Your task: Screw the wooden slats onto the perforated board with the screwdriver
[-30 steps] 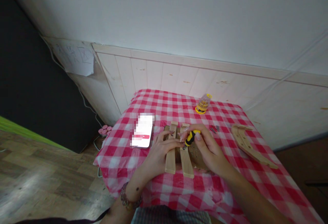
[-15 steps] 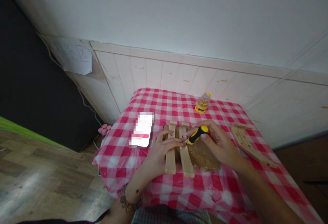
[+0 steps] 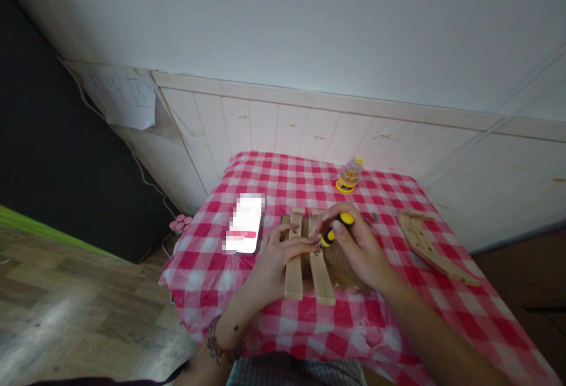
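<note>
Two light wooden slats (image 3: 322, 280) lie side by side on a rough brown wooden board (image 3: 347, 274), with dark holes or screws along them. My left hand (image 3: 283, 253) rests across the left slat, its fingers stretched toward the right slat. My right hand (image 3: 360, 247) is closed around a yellow-and-black screwdriver (image 3: 336, 231), tilted with its tip end down at the right slat. The fingertips of my left hand are close beside that tip; whether they touch it I cannot tell.
A phone (image 3: 250, 221) with a lit screen lies left of the board on the checked tablecloth (image 3: 283, 171). A clear bit holder (image 3: 350, 175) with yellow ends stands at the back. Small dark metal pieces (image 3: 374, 218) and a curved wooden part (image 3: 418, 238) lie to the right.
My right hand and the screwdriver have shifted slightly left, and the handle is turned a little. Small metal pieces behind the hand now show. My left hand stays in place.
</note>
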`<move>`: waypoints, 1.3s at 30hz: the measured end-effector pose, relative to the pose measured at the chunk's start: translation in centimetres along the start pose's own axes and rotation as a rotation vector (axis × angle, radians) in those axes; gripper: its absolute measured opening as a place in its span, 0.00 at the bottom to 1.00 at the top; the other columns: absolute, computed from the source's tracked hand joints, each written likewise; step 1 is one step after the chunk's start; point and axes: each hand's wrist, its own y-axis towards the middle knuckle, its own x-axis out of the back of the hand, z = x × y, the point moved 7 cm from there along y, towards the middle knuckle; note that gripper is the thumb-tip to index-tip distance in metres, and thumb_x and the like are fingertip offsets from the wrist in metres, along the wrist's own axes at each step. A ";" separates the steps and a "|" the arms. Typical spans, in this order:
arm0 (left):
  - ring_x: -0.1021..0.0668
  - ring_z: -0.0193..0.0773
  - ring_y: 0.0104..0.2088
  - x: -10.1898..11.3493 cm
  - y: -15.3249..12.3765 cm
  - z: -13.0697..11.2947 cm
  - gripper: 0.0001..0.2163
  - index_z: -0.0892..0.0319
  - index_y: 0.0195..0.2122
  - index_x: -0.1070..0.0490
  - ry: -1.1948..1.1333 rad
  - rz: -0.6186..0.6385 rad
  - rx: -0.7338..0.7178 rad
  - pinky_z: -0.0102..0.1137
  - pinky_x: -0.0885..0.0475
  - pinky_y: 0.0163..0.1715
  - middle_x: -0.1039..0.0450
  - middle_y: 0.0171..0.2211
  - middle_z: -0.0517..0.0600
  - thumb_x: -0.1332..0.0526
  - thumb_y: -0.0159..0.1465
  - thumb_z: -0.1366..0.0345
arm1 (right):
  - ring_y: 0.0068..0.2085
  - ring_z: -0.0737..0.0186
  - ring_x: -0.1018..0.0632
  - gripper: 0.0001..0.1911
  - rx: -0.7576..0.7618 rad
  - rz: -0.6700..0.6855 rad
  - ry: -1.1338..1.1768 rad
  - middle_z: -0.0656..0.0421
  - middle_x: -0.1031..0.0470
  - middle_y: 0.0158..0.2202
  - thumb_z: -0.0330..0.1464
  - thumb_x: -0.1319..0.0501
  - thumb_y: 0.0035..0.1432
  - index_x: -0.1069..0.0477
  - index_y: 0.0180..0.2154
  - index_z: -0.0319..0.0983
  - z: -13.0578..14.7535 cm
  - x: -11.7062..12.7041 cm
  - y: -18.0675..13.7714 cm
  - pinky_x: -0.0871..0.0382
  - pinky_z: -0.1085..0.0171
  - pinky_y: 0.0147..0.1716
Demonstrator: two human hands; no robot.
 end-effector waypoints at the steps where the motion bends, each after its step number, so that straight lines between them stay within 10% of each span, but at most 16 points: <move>1: 0.31 0.57 0.63 0.0 0.0 0.0 0.26 0.51 0.55 0.24 -0.002 0.008 -0.004 0.55 0.45 0.67 0.21 0.57 0.52 0.23 0.56 0.54 | 0.34 0.59 0.23 0.11 -0.024 0.002 0.093 0.61 0.27 0.33 0.47 0.42 0.71 0.33 0.41 0.47 -0.4 -0.2 -0.1 0.24 0.56 0.41; 7: 0.29 0.56 0.62 -0.1 0.1 0.2 0.26 0.51 0.54 0.24 0.002 -0.001 -0.022 0.54 0.45 0.67 0.21 0.57 0.52 0.23 0.55 0.55 | 0.29 0.60 0.28 0.18 -0.112 0.026 0.373 0.61 0.31 0.31 0.52 0.47 0.70 0.28 0.42 0.47 -1.4 -0.5 -0.7 0.25 0.58 0.34; 14: 0.29 0.58 0.62 0.1 0.2 -0.2 0.25 0.53 0.53 0.22 0.020 -0.006 -0.040 0.53 0.42 0.65 0.21 0.56 0.54 0.23 0.55 0.56 | 0.42 0.55 0.22 0.18 -0.032 0.075 0.056 0.56 0.24 0.38 0.51 0.45 0.70 0.28 0.42 0.46 -0.3 0.2 -0.7 0.26 0.54 0.48; 25: 0.29 0.58 0.61 0.1 0.1 0.1 0.25 0.52 0.53 0.22 0.040 -0.005 -0.031 0.55 0.40 0.64 0.20 0.54 0.55 0.24 0.56 0.53 | 0.29 0.60 0.29 0.20 -0.106 -0.043 0.187 0.60 0.29 0.30 0.53 0.43 0.68 0.26 0.45 0.46 -1.6 -0.9 -0.6 0.29 0.61 0.30; 39: 0.29 0.58 0.62 0.1 0.1 0.1 0.24 0.50 0.53 0.22 0.015 -0.017 -0.019 0.54 0.41 0.65 0.21 0.56 0.53 0.24 0.56 0.55 | 0.47 0.56 0.20 0.12 -0.062 0.051 0.152 0.56 0.21 0.45 0.46 0.38 0.68 0.31 0.47 0.48 -0.7 0.0 -1.0 0.27 0.52 0.53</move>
